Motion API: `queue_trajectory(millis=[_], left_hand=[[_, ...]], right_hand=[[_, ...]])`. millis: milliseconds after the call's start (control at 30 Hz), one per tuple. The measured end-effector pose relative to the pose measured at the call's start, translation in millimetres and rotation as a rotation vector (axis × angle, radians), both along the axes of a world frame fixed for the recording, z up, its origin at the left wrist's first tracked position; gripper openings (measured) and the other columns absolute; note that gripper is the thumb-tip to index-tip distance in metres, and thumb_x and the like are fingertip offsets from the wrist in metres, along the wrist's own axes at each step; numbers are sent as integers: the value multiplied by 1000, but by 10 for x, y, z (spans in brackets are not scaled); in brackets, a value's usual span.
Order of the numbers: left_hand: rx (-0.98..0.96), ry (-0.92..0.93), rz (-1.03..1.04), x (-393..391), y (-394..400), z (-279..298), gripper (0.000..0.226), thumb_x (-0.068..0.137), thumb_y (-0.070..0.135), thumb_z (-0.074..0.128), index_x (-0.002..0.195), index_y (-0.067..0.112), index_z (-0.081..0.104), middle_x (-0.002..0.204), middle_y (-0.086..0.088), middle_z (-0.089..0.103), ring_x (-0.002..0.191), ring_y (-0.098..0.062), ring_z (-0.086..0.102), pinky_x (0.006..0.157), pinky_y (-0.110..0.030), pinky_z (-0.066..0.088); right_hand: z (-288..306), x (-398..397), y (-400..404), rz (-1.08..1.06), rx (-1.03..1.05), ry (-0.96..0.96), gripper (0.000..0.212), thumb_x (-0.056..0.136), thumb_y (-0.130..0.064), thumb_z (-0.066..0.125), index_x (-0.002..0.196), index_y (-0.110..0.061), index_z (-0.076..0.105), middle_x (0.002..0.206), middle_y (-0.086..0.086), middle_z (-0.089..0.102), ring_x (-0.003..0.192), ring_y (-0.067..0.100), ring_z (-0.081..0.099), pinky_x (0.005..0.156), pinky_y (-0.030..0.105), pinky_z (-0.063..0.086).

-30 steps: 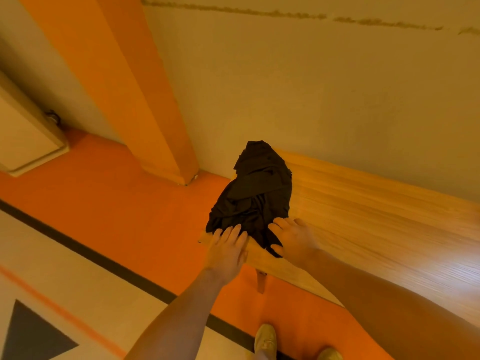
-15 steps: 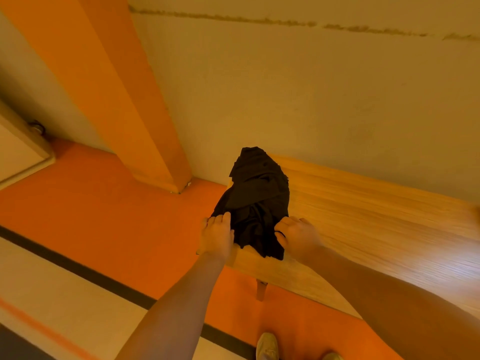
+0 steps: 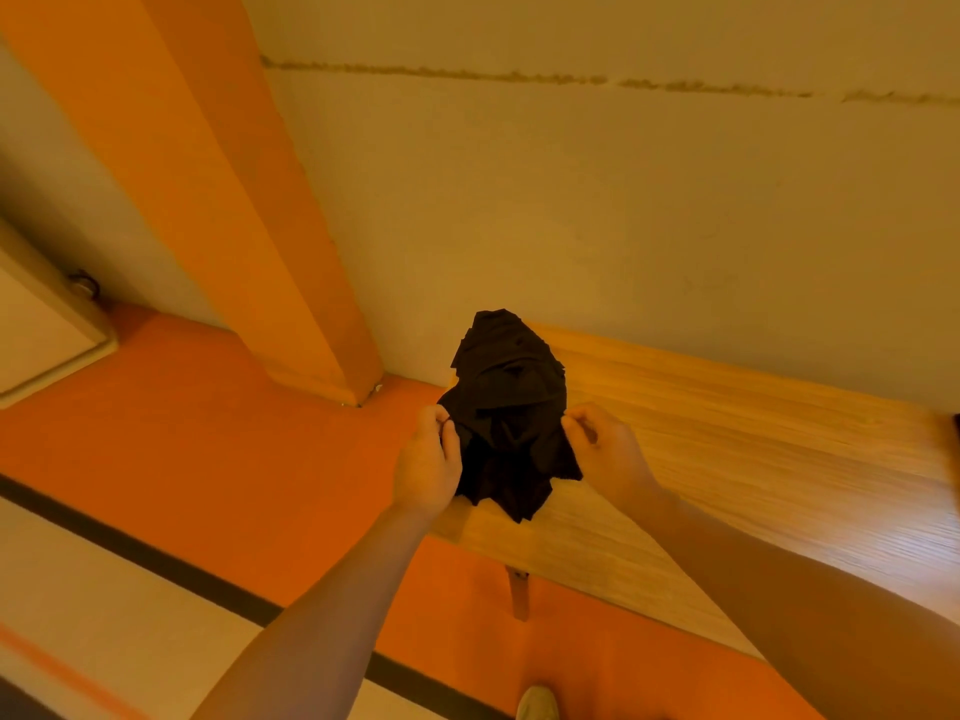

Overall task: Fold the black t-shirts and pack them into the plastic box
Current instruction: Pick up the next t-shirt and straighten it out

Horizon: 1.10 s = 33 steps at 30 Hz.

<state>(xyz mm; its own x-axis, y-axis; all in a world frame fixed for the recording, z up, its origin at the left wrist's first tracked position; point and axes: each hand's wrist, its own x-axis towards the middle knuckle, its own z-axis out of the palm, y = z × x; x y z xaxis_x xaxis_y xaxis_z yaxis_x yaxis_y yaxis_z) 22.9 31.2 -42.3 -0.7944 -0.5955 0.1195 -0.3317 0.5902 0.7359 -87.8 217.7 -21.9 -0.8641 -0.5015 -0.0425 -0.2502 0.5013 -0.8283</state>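
Observation:
A crumpled heap of black t-shirt fabric (image 3: 506, 407) lies at the left end of a wooden table (image 3: 727, 459), against the wall. My left hand (image 3: 427, 462) pinches the cloth at its left edge with curled fingers. My right hand (image 3: 602, 449) grips the cloth at its right edge, thumb and fingers closed on it. A loose bottom corner of the cloth droops toward the table's front edge. The plastic box is not in view.
An orange pillar (image 3: 270, 241) meets the orange floor (image 3: 208, 459) left of the table. A pale cabinet (image 3: 36, 335) sits at far left. A table leg (image 3: 518, 595) and my shoe (image 3: 537, 704) are below. A dark object (image 3: 956, 433) shows at the right edge.
Both hands went from lying flat near the cloth's front edge to curling and pinching its left and right sides. The fabric's lower part is pulled up and spread a little.

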Motion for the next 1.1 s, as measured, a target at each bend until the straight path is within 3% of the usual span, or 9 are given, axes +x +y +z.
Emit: queue_trajectory(millis=[200, 367, 433, 500, 633, 767, 867, 967, 1100], left_hand=[[176, 127, 140, 9, -5, 279, 10, 104, 21, 37, 99, 15, 43, 70, 5, 40, 57, -5, 38, 51, -18, 33], [151, 91, 183, -8, -78, 404, 17, 101, 32, 43, 99, 17, 51, 81, -2, 53, 67, -15, 50, 49, -14, 35], [136, 43, 107, 5, -126, 411, 25, 93, 42, 56, 97, 18, 56, 88, 1, 59, 79, -13, 57, 58, -15, 37], [203, -43, -65, 33, -129, 457, 40, 77, 49, 71, 99, 19, 59, 78, 5, 55, 70, -3, 52, 56, -16, 34], [116, -292, -278, 98, -108, 542, 40, 69, 39, 82, 96, 17, 62, 66, 8, 43, 58, -6, 41, 51, -19, 26], [7, -320, -235, 247, -147, 456, 10, 87, 22, 71, 80, 18, 64, 76, 5, 58, 72, -11, 57, 60, -19, 39], [-10, -239, -117, 343, -147, 435, 24, 96, 27, 58, 72, 22, 54, 72, 5, 53, 66, -8, 50, 59, -21, 34], [22, -131, 9, 341, -69, 511, 32, 100, 28, 48, 79, 4, 52, 73, -12, 48, 63, -21, 44, 59, -26, 31], [163, -58, 76, 163, 126, 704, 24, 103, 28, 40, 81, 21, 46, 76, 2, 44, 66, -12, 43, 54, -20, 28]], right_hand=[[293, -240, 48, -227, -162, -50, 19, 104, -24, 36, 100, -12, 51, 86, 0, 50, 81, 17, 48, 66, 28, 39], [473, -389, 177, -254, -132, -59, 22, 104, -28, 36, 101, -13, 51, 82, -6, 48, 81, 15, 49, 61, 22, 37], [512, -399, 242, -187, -121, -83, 25, 99, -37, 47, 101, -13, 54, 85, -6, 54, 84, 14, 53, 63, 21, 40], [538, -413, 309, -74, -50, -104, 34, 87, -45, 65, 101, -16, 53, 91, -8, 58, 85, 10, 56, 65, 21, 45], [544, -512, 414, 103, 152, -58, 35, 81, -26, 76, 107, -21, 53, 99, -6, 57, 91, 13, 58, 63, 16, 45], [531, -614, 533, 137, 106, -30, 11, 93, -13, 60, 100, -20, 65, 94, -7, 62, 97, 17, 59, 68, 17, 42], [577, -625, 550, 166, 66, -27, 17, 98, -16, 53, 105, -22, 66, 93, -12, 63, 93, 11, 58, 68, 14, 42], [667, -573, 457, 182, -15, -33, 23, 100, -19, 49, 115, -18, 66, 96, -12, 65, 93, 8, 59, 72, 14, 47], [824, -482, 291, 194, -89, -76, 30, 100, -32, 45, 110, -15, 67, 100, 4, 69, 96, 18, 63, 83, 38, 51]])
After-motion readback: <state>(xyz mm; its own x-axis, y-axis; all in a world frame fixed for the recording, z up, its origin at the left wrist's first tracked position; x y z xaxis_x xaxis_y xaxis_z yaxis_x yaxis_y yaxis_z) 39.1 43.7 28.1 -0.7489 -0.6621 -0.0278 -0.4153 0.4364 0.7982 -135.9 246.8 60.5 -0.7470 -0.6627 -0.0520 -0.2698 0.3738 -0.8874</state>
